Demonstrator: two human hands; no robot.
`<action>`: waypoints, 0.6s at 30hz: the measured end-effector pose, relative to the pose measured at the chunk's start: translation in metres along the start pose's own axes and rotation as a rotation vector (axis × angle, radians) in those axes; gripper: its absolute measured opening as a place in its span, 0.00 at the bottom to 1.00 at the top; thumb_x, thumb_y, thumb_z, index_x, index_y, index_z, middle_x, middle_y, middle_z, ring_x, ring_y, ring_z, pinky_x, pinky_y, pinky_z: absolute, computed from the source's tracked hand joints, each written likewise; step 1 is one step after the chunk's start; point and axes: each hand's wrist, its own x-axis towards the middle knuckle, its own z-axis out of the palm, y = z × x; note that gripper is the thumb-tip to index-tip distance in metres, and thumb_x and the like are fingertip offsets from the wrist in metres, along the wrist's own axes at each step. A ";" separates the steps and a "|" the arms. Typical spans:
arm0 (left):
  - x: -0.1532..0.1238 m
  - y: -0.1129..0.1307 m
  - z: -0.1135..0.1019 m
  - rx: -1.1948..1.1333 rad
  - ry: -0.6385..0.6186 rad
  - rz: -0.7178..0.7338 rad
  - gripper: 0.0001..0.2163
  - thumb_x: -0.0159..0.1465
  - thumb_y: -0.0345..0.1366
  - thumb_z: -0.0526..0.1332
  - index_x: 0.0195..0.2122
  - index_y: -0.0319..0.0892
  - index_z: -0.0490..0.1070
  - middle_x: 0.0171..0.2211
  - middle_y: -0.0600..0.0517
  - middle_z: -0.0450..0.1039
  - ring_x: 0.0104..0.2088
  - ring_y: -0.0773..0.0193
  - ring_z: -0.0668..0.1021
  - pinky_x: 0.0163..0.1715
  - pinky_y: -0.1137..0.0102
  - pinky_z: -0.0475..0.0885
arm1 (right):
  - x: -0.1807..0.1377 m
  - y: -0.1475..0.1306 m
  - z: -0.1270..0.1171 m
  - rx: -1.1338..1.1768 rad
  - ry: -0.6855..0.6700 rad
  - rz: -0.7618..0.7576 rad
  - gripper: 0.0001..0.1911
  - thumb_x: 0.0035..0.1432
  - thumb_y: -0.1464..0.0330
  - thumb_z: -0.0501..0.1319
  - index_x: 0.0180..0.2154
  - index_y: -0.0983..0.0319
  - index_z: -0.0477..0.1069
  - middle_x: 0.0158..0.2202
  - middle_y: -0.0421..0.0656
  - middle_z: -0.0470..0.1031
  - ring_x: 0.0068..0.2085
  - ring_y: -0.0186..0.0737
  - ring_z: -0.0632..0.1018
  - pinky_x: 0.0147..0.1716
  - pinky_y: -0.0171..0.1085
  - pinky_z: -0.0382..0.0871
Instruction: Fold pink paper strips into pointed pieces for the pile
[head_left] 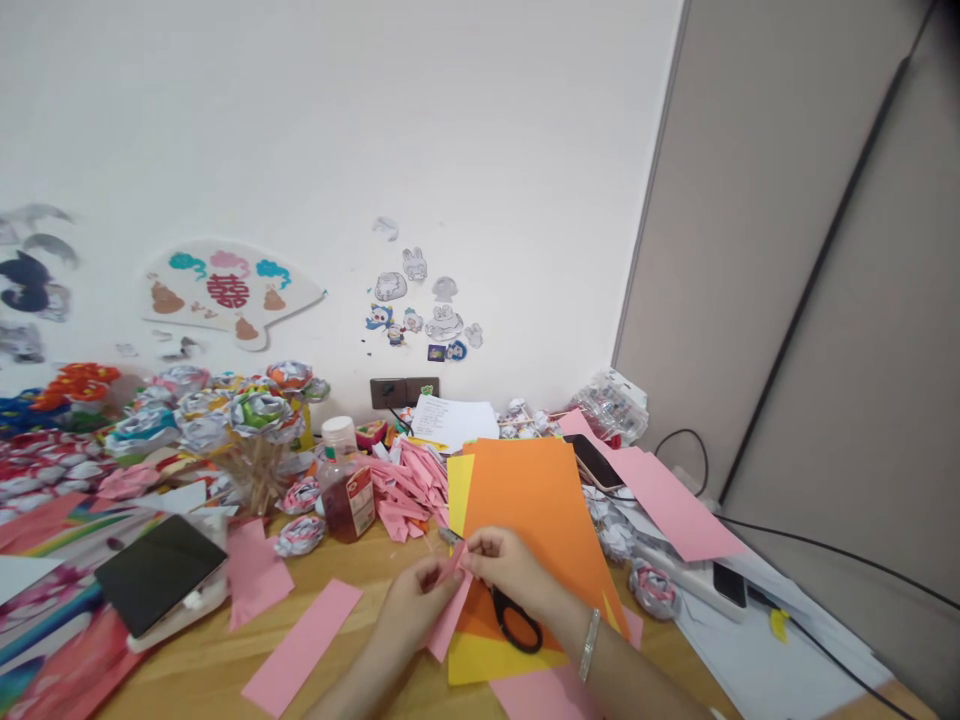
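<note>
While the left hand (412, 603) pinched a pink paper strip (448, 622) between thumb and fingers, the right hand (510, 570) gripped its upper part, fingertips closed and close to the left's. Strip slanted down toward the wearer, over the left edge of the orange sheet (525, 500). Black-handled scissors (499, 603) lay there, partly hidden by the right hand. Yellow paper (480, 662) showed beneath the orange. Left of the hands, a flat pink piece (304, 645) lay on the wooden table (375, 570); beyond, a bottle (349, 505) stood beside heaped pink pieces (409, 480).

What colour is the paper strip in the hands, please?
The paper strip is pink; the head view shows it.
</note>
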 end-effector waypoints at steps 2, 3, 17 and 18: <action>-0.002 0.006 -0.001 0.051 -0.001 0.010 0.19 0.46 0.53 0.58 0.15 0.40 0.60 0.15 0.59 0.56 0.21 0.67 0.62 0.22 0.74 0.57 | 0.001 0.001 -0.001 -0.011 -0.018 -0.013 0.12 0.44 0.63 0.62 0.24 0.66 0.67 0.21 0.37 0.65 0.23 0.29 0.64 0.25 0.31 0.57; -0.003 0.008 -0.001 0.076 0.000 0.017 0.19 0.47 0.52 0.57 0.15 0.40 0.60 0.15 0.59 0.55 0.21 0.67 0.62 0.22 0.74 0.56 | 0.001 0.002 -0.002 -0.015 -0.025 -0.021 0.11 0.44 0.63 0.62 0.24 0.66 0.67 0.21 0.37 0.65 0.23 0.29 0.65 0.26 0.31 0.58; 0.003 -0.007 -0.005 0.106 -0.001 0.033 0.20 0.53 0.51 0.53 0.22 0.37 0.68 0.21 0.53 0.69 0.27 0.60 0.70 0.25 0.73 0.62 | 0.003 0.016 0.000 -0.065 0.007 -0.027 0.15 0.47 0.59 0.59 0.23 0.65 0.66 0.19 0.36 0.62 0.20 0.29 0.62 0.22 0.30 0.56; 0.003 -0.007 -0.005 0.104 0.001 0.036 0.20 0.53 0.52 0.52 0.22 0.37 0.68 0.21 0.53 0.69 0.27 0.60 0.69 0.25 0.72 0.62 | 0.004 0.016 0.000 -0.071 0.019 -0.026 0.14 0.47 0.59 0.59 0.23 0.65 0.66 0.19 0.36 0.62 0.21 0.29 0.63 0.22 0.30 0.56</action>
